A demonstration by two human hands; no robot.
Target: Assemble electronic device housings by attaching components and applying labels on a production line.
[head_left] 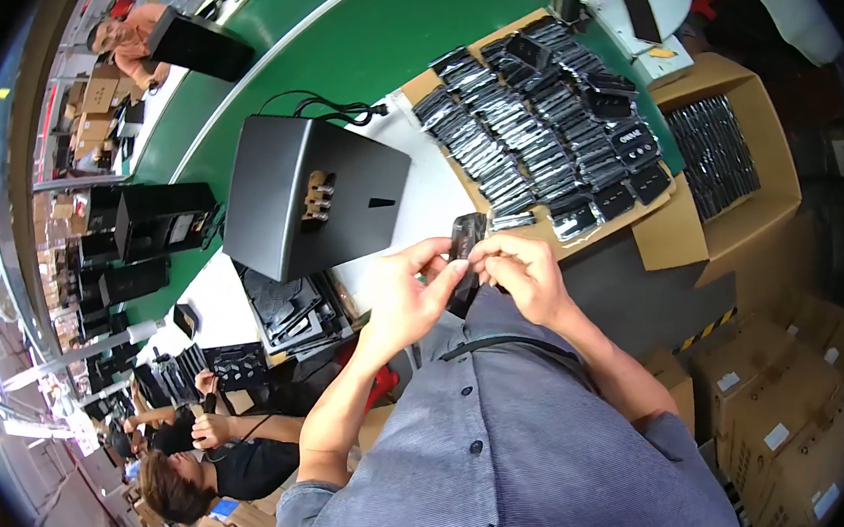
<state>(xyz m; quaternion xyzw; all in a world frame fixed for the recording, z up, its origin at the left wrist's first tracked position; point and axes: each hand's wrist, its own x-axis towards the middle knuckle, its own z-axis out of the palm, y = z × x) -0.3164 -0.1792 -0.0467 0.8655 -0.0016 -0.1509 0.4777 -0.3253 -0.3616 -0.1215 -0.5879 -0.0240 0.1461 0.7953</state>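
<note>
Close to my body I hold a small black flat piece point(467, 233) that looks glossy, as if in clear plastic; its exact kind cannot be made out. My left hand point(405, 292) pinches it between thumb and fingers from the left. At its right edge the fingers of my right hand point(526, 276) are pressed together on it. Just beyond lies a cardboard sheet point(614, 220) covered with rows of similar black plastic-wrapped pieces point(515, 121). Left of my hands stands a large black box-shaped unit point(348, 192) with a brass-coloured fitting on its face.
An open carton point(776, 174) full of black pieces stands at the right. Stacked cartons point(780, 415) fill the lower right. Black cables point(330, 107) lie behind the black unit. Dark trays point(287, 312) sit below it. Other people work along the green line point(361, 37) at left.
</note>
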